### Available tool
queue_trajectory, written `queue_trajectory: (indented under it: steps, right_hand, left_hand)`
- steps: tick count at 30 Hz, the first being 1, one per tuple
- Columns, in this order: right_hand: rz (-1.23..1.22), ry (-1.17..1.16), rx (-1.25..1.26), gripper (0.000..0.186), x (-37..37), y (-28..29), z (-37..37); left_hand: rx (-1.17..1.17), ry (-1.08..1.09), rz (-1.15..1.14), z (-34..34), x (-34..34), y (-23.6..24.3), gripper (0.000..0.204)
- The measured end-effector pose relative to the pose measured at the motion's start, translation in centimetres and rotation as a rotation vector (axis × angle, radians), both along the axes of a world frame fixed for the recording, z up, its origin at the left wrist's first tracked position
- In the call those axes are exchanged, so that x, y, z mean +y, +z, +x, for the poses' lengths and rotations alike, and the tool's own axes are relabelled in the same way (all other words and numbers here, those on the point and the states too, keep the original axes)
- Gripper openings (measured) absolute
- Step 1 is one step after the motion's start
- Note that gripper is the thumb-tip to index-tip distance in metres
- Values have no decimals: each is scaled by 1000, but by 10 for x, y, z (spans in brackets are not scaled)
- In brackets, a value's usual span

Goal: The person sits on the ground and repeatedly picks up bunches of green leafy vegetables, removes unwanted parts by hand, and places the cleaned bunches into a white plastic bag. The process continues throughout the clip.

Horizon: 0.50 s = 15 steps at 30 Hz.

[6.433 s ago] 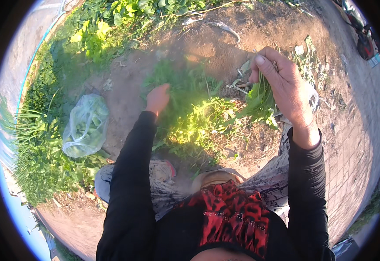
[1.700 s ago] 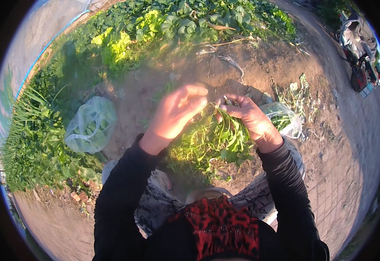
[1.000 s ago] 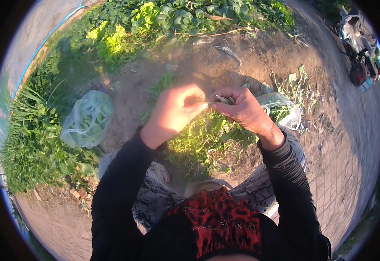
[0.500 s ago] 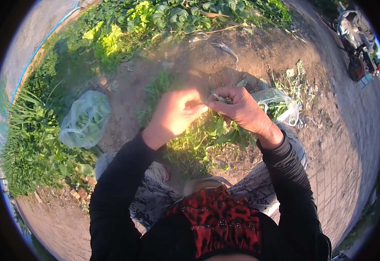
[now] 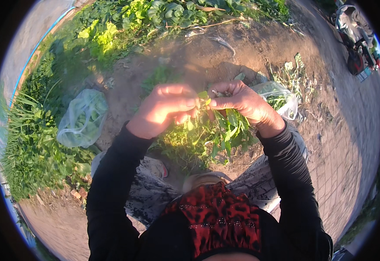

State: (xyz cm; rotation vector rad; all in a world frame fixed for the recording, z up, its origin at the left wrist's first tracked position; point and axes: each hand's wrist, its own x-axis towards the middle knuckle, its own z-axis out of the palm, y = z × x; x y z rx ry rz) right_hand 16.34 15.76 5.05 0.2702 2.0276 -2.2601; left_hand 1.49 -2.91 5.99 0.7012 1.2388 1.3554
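Note:
My right hand (image 5: 245,104) is closed around a bunch of leafy greens (image 5: 230,130), whose leaves hang below the fingers. Thumb and fingers pinch its upper end. Close by on the left, my left hand (image 5: 166,109) has its fingers bent together at a small yellow-green leaf (image 5: 203,94) between the two hands. Glare washes out that hand, so its exact hold is hard to see. Beneath both hands lies a loose heap of greens (image 5: 183,145) on the soil, between my knees.
On the left stands a clear plastic bag (image 5: 82,118) with greens inside. Another clear bag (image 5: 285,102) of greens lies right of my right hand. Growing plants (image 5: 33,139) line the left and far sides. Paving (image 5: 342,165) runs along the right; a parked vehicle (image 5: 355,48) stands far right.
My left hand has shifted slightly left and turned, with its fingers more stretched. The greens in my right hand now hang lower and show more leaf.

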Motion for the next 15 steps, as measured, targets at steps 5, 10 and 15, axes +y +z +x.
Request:
queue_trajectory:
  steps: [5,10,15]
  right_hand:
    - [-3,-130,78,17,3,-2,2]
    - [70,-98,63,17,3,-5,3]
    - [200,-21,90,16,-6,-2,-2]
  left_hand:
    - [434,-14,-92,11,-1,-33,19]
    - [973,-163,-78,34,-5,-66,30]
    - [641,202,198,13,7,-50,22]
